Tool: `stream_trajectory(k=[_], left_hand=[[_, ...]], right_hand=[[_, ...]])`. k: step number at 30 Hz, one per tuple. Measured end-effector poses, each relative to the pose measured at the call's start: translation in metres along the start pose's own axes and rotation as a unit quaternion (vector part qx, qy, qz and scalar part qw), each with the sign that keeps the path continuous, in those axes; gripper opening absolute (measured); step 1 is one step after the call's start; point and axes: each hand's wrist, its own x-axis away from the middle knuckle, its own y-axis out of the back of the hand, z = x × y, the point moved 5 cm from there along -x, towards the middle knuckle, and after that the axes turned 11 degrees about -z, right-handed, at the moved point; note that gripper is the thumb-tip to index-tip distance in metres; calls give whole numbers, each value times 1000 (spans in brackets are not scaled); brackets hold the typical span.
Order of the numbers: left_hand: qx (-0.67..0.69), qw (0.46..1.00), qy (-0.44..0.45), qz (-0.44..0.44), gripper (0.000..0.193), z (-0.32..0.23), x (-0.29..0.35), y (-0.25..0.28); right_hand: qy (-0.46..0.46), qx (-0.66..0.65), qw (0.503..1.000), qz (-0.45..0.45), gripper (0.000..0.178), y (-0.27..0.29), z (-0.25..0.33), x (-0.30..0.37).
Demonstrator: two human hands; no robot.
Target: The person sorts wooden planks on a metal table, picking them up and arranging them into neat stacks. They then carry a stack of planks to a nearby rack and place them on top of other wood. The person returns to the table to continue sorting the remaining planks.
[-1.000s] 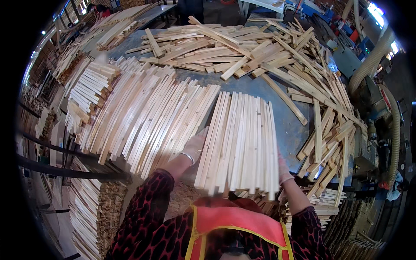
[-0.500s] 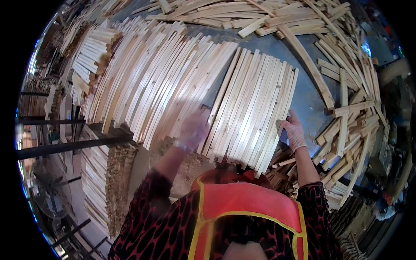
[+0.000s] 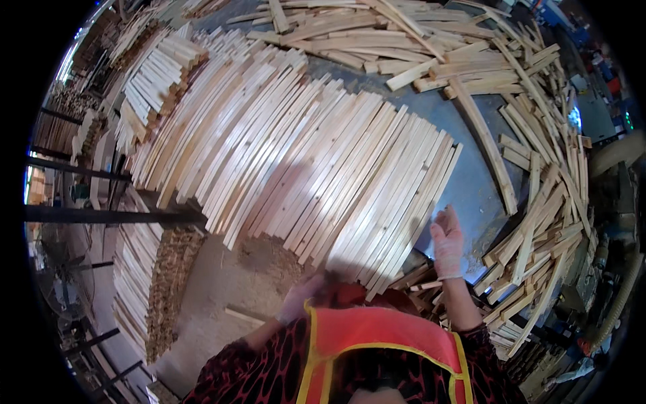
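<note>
A long row of pale wooden strips [image 3: 316, 161] lies side by side across the grey table, its right end in front of me. Beside the last strip, my right hand [image 3: 447, 244] in a light glove is raised over the table. Its fingers point away from me with the thumb apart, and nothing shows in it. My left hand [image 3: 301, 296], also gloved, is low and close to my body, just short of the strips' near ends. Motion blurs its fingers, and what it touches, if anything, cannot be made out.
Loose boards [image 3: 404, 40] lie jumbled at the far side, with more heaped boards [image 3: 538, 222] on the right. One long board [image 3: 486, 145] slants across the grey tabletop [image 3: 471, 192]. At left stand a stack of strips [image 3: 145, 289], a dark metal bar [image 3: 114, 215] and a fan [image 3: 60, 276].
The right-hand group of strips has shifted left, closing the gap to the others. My left hand has come out of that gap toward my body. My right hand has come off the strips' right edge.
</note>
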Motion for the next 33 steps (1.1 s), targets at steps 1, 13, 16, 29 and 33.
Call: stream_trajectory(k=[1, 13, 16, 29, 33], left_hand=[[32, 999, 36, 8, 32, -29, 11, -1], [-415, 719, -555, -47, 27, -307, 34, 15], [-537, 582, -609, -41, 23, -327, 13, -17], [-685, 554, -400, -254, 60, -219, -194, 77], [-740, 513, -369, -229, 76, -224, -191, 67]], right_hand=[[-10, -33, 999, 22, 74, -17, 6, 10], [26, 321, 931, 172, 93, -152, 91, 107], [332, 403, 794, 311, 76, -138, 106, 118], [-183, 131, 973, 55, 77, -13, -78, 107], [-155, 183, 970, -49, 57, -10, -71, 100]])
